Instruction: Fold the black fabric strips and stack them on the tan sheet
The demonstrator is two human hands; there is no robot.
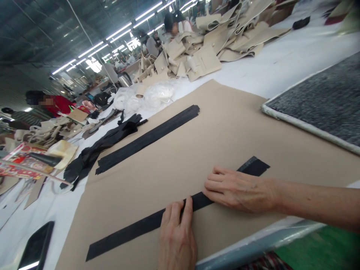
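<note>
While both hands lie flat on the work, we count what the bench carries.

Left hand: our left hand (176, 234) is open, palm down, fingers pressing the near black strip (140, 227) just past its middle.

Right hand: our right hand (239, 189) is open too, fingers stretched and laid on the same strip farther along, close beside the left; nothing is gripped in either.

Near strip: one long black band, lying slantwise on the brown board (197, 150), its lower end near the board's front edge, its upper end poking out past our right wrist.

Far strips: one neat stack of black strips (149, 138) lies higher on the same board, parallel to ours and well apart from it; how many layers it has we cannot tell.

Loose black pieces: one tangled heap (98, 150) at the left end of that stack, spilling off the board onto the white table (281, 67).

Mats: one grey speckled mat (323, 101) with a pale border, at the right.

Beige parts: one large pile of cut beige pieces (208, 45) at the far side of the table.

Phone: one dark phone (35, 247) at the near left corner.

People: we see two other workers clearly, one in red (56, 105) at the left and one behind the beige pile (174, 26).
</note>
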